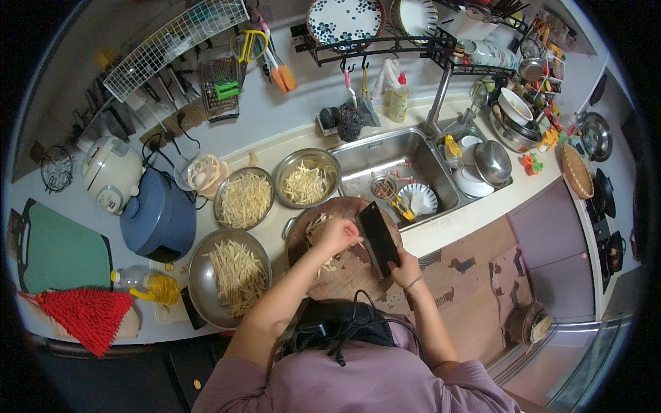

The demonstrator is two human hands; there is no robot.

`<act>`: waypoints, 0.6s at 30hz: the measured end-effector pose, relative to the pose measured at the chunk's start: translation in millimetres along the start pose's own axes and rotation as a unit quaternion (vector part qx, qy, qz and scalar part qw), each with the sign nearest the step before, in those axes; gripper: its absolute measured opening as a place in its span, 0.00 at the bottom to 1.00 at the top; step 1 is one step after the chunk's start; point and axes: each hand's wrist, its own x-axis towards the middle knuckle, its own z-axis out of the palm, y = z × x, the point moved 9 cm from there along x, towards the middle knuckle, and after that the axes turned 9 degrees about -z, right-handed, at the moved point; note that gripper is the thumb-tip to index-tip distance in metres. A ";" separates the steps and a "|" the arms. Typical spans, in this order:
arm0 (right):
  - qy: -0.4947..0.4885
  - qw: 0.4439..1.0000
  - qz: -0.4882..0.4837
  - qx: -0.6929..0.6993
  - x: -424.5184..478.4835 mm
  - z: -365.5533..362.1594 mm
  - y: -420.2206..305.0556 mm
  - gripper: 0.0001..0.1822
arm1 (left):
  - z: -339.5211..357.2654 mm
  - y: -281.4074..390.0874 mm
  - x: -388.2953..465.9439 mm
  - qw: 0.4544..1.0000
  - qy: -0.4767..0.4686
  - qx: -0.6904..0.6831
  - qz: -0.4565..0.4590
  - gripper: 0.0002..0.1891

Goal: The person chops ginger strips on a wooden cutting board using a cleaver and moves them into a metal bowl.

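Observation:
A cleaver with a dark, broad blade (379,235) is in my right hand (406,267), held by its handle over the right side of a round wooden chopping board (351,284). My left hand (338,237) is above the board beside the blade, fingers bent together; whether they pinch a strip is too small to tell. Pale cut strips (317,227) lie on the board, partly under my left hand. Left of the board stand a large metal bowl of strips (201,279) and a smaller bowl of strips (221,199). Behind the board, another metal bowl (283,175) holds strips too.
The steel sink (356,160) behind and right holds a striped bowl (418,199) and a yellow-handled tool. At the left stand an oil bottle (160,288), a red cloth (85,312), a blue pot (160,217) and a rice cooker (111,170). Stacked dishes are beyond the sink.

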 end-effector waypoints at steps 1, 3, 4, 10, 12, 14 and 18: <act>-0.002 1.000 0.007 -0.002 1.3 -1.9 -1.0 0.15 | 5.7 -8.2 5.3 0.994 0.008 -0.100 -0.037 0.08; -0.008 1.000 0.017 -0.020 1.6 -4.3 -1.5 0.15 | 18.5 -21.8 14.8 0.991 0.013 -0.120 -0.059 0.08; -0.012 0.999 0.018 -0.034 2.4 -4.5 -3.1 0.15 | 22.3 -31.7 18.6 0.990 0.020 -0.118 -0.073 0.09; -0.025 0.997 0.022 -0.071 1.9 -5.6 -14.4 0.15 | 13.9 -35.4 11.9 0.993 0.104 0.045 0.025 0.10; -0.031 0.997 0.018 -0.071 0.9 -5.6 -21.2 0.14 | 10.8 -24.7 -1.5 0.987 0.097 0.068 0.106 0.10; -0.055 0.995 0.011 -0.080 2.4 -2.6 -29.8 0.14 | 19.8 -27.4 -4.1 0.965 0.101 0.140 0.198 0.09; -0.020 0.999 0.007 -0.047 0.3 -2.8 -17.5 0.13 | 21.3 -1.5 -16.1 0.940 0.090 0.230 0.237 0.10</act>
